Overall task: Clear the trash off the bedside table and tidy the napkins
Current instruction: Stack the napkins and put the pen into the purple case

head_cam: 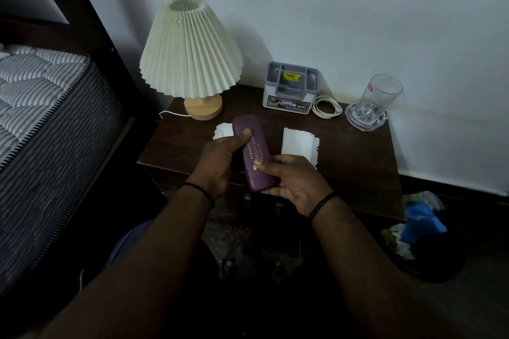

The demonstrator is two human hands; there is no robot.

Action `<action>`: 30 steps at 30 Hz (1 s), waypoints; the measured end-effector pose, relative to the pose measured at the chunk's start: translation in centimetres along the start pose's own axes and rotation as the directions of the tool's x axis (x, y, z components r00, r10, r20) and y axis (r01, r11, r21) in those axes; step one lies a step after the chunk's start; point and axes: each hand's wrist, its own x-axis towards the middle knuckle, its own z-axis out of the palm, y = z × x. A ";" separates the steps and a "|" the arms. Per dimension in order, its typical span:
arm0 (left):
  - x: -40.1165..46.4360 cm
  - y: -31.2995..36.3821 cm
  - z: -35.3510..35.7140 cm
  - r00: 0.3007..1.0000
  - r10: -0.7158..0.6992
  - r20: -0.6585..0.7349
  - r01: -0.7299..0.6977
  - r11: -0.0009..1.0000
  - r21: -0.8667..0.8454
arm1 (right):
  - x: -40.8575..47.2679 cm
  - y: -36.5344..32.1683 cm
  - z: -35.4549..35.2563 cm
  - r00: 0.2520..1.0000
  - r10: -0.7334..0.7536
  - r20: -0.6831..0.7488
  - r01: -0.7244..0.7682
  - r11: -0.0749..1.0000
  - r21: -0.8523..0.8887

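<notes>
Both hands, left hand (220, 162) and right hand (292, 181), grip the purple case (254, 157), long axis near-to-far; napkins (298, 143) lie just beyond, nearest the right.

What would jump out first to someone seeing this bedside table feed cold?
Front and centre, both hands, left hand and right hand, grip a purple glasses case above the table's near edge. Behind it, white napkins lie on the dark top, one partly hidden by the case. At the back, a pleated cream lamp stands left, a grey organiser box in the middle and a clear glass right.
</notes>
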 end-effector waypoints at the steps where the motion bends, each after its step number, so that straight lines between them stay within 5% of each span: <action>1: 0.0 0.0 0.0 1.000 0.004 -0.006 -0.004 1.000 0.002 | 0.0 0.0 0.0 1.000 -0.001 0.004 0.001 1.000 -0.001; 15: 0.1 -0.4 0.0 0.998 0.035 0.043 -0.040 0.991 0.128 | 0.7 0.5 0.1 0.994 -0.057 -0.095 0.060 0.998 0.032; 20: -0.2 -0.5 0.0 1.000 0.021 0.014 -0.023 0.991 0.131 | 1.1 0.8 -0.2 0.974 -0.158 -0.164 0.139 0.983 -0.121; 26: -0.1 -0.3 0.2 0.995 0.015 -0.100 -0.005 0.995 0.104 | 0.8 1.7 1.1 0.851 -0.500 -0.163 0.246 0.652 -0.717; 30: -0.3 -0.1 0.4 0.992 0.019 -0.126 0.000 0.988 0.152 | 0.7 2.0 1.8 0.770 -0.608 -0.193 0.203 0.520 -0.830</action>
